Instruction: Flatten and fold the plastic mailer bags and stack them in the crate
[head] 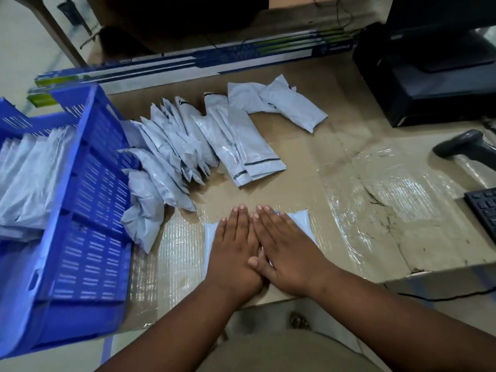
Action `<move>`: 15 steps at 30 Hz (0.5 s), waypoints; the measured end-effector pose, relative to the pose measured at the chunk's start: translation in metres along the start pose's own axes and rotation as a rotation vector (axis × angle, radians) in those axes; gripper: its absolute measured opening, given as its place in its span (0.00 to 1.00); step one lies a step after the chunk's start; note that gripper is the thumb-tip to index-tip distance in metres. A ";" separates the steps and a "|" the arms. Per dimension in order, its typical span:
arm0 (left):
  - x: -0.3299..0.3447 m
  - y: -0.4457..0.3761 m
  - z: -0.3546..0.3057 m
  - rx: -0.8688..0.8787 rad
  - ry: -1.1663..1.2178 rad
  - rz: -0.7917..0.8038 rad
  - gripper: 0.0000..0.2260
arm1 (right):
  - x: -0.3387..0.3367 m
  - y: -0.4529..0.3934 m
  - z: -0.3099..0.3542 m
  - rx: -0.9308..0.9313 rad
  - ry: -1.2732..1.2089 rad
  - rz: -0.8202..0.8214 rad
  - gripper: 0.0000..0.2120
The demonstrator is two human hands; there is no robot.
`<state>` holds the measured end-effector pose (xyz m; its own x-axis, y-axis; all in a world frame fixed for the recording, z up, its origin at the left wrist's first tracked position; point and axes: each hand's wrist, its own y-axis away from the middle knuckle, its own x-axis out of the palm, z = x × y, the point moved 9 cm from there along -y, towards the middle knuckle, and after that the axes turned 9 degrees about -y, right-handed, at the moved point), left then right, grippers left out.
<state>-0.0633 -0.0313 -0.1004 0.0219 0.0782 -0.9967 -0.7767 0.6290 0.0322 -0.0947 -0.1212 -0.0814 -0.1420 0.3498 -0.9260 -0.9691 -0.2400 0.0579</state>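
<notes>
left hand: I see the left hand (236, 251) palm down, fingers straight and together, pressing flat on the mailer bag (298, 220). Nothing gripped.
right hand: the right hand (288, 251) is also palm down, fingers straight, flat on the same bag. Its thumb lies over the left hand's thumb side.
hand pose: both forearms come in from the bottom edge and converge. Fingertips point away from me and almost touch at the tips, forming a V.
bag under hands: pale grey and flat, on the near middle of the table (349, 189), close to the front edge. Mostly covered, so I only see its left strip and upper right corner.
bag axis: I can't tell the long axis for sure; the visible part reads wider left to right.
loose bags: a pile of bags (171, 154) lies behind the hands, fanned out next to the crate's right wall. Most have long axes running near to far, tilted left at the far end. Two more bags (279, 103) sit further back right, angled.
crate: the blue crate (88, 210) is on the left and tilted in my view. There's a stack of flat bags (29, 178) inside it.
other: barcode scanner (467, 146) and keyboard (483, 210) at the right edge, and a long printed box (188, 63) along the back.
</notes>
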 end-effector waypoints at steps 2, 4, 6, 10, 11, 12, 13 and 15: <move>0.000 0.000 0.000 0.006 0.014 -0.012 0.33 | 0.001 0.001 -0.002 -0.006 -0.010 -0.012 0.43; -0.003 0.001 0.000 0.019 0.015 -0.011 0.33 | 0.002 0.000 -0.004 -0.025 -0.029 -0.007 0.43; -0.004 0.003 0.001 0.029 0.029 0.000 0.33 | 0.000 0.000 -0.009 -0.044 -0.154 -0.024 0.41; -0.005 0.002 0.007 0.017 0.043 0.019 0.34 | -0.024 0.010 -0.046 0.166 -0.968 -0.184 0.27; -0.006 0.003 0.008 0.018 0.058 0.024 0.35 | -0.030 0.014 -0.055 0.227 -1.136 -0.234 0.24; -0.008 0.003 0.009 0.015 0.071 0.032 0.36 | -0.033 0.018 -0.062 0.267 -1.251 -0.276 0.23; -0.010 0.002 0.009 0.008 0.068 0.050 0.36 | -0.034 0.019 -0.067 0.279 -1.360 -0.302 0.23; -0.022 -0.003 -0.001 0.020 0.017 0.041 0.35 | -0.031 0.017 -0.073 0.288 -1.568 -0.322 0.26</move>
<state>-0.0616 -0.0356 -0.0789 -0.0204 0.0917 -0.9956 -0.7641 0.6408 0.0746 -0.0918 -0.2023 -0.0792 0.1827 0.9208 0.3446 -0.9757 0.1267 0.1787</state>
